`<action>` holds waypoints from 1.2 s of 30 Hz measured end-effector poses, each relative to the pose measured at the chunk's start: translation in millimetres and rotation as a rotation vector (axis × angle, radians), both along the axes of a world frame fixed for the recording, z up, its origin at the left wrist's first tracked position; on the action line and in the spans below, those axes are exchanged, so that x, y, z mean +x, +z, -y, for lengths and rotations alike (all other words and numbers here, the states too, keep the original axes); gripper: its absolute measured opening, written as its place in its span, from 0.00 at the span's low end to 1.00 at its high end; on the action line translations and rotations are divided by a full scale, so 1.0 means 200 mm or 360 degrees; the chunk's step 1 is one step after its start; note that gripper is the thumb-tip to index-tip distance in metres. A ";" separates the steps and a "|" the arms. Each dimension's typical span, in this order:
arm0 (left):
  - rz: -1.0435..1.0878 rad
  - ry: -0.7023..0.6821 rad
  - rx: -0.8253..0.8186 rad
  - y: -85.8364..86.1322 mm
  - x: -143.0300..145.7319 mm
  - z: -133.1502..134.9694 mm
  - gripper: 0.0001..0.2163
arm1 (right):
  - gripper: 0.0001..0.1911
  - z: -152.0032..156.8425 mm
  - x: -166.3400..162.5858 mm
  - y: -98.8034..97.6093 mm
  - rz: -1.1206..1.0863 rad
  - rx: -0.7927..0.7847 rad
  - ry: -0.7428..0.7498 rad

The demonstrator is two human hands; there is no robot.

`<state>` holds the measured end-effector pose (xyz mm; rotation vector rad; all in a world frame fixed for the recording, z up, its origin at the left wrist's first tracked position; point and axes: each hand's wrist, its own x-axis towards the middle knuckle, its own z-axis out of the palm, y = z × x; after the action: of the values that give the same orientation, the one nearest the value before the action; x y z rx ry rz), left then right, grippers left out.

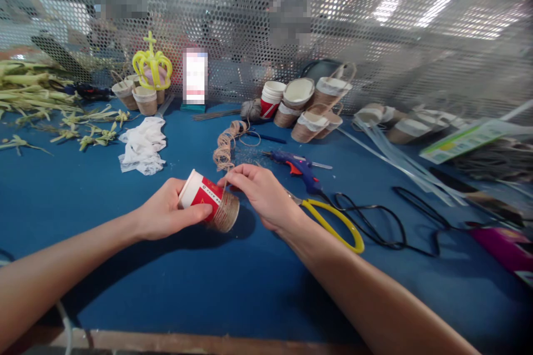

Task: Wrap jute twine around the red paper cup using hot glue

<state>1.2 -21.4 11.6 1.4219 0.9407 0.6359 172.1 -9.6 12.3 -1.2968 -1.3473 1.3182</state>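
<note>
My left hand [175,209] is wrapped round a red and white paper cup [192,191], which lies tilted on its side above the table. Brown twine [225,212] is wound in rows round the cup's base end, at the right. Between thumb and fingertips, my right hand [258,191] pinches the strand of twine right beside the wound part. From there the strand leads back to a loose coiled heap of twine [225,144] on the table. Just right of my right hand lie a blue hot glue gun [300,169] and yellow-handled scissors [333,224].
Twine-wrapped cups [308,125] and plain paper cups [272,93] stand at the back. White cloth [144,144], dried stalks [33,86] and a yellow crown-shaped piece [152,69] are at the left. Glue sticks [408,161] and a black cord [375,227] lie right. A perforated metal screen [233,16] closes the back.
</note>
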 end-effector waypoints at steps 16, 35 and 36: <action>-0.0149 -0.0058 0.0222 0.00 -0.01 0.01 0.06 | 0.06 0.03 -0.02 0.03 0.0122 -0.0040 0.0050; 0.0538 0.0314 -0.0425 -0.01 0.01 -0.03 0.07 | 0.09 -0.01 0.00 -0.04 0.0044 -0.0105 0.0081; 0.0590 0.0374 -0.0473 -0.01 0.01 -0.04 0.07 | 0.09 -0.02 0.00 -0.04 0.0008 -0.0097 0.0044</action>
<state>3.7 -12.9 9.2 0.8980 0.8677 0.8615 172.0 -5.7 3.6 -1.3272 -1.3421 1.3857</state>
